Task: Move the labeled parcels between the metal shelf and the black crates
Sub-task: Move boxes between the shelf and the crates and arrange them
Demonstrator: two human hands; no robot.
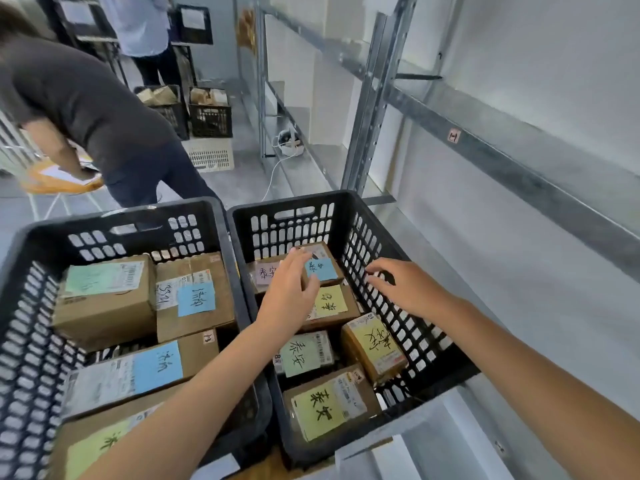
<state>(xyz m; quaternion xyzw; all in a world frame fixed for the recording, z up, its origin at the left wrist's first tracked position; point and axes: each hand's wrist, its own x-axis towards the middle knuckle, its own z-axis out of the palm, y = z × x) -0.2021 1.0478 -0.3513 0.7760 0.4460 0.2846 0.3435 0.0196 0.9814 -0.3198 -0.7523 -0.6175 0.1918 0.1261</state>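
Two black crates stand side by side in front of me, both holding several brown parcels with coloured handwritten labels. My left hand [291, 289] reaches into the right crate [388, 237] with fingers spread, resting over a parcel with a blue label [323, 268] at the crate's far end. My right hand [405, 285] hovers open just inside the same crate's right wall, holding nothing. A yellow-labelled parcel [332, 303] lies below my left hand. The left crate [114, 223] holds larger boxes with blue and green labels. The metal shelf [519, 161] runs along the right.
A person in a dark shirt [90, 109] bends over at the left behind the crates, and another person stands farther back. More black crates [211, 116] and a white basket [211, 155] sit on the floor beyond. A cable and white device [289, 143] lie on the low shelf.
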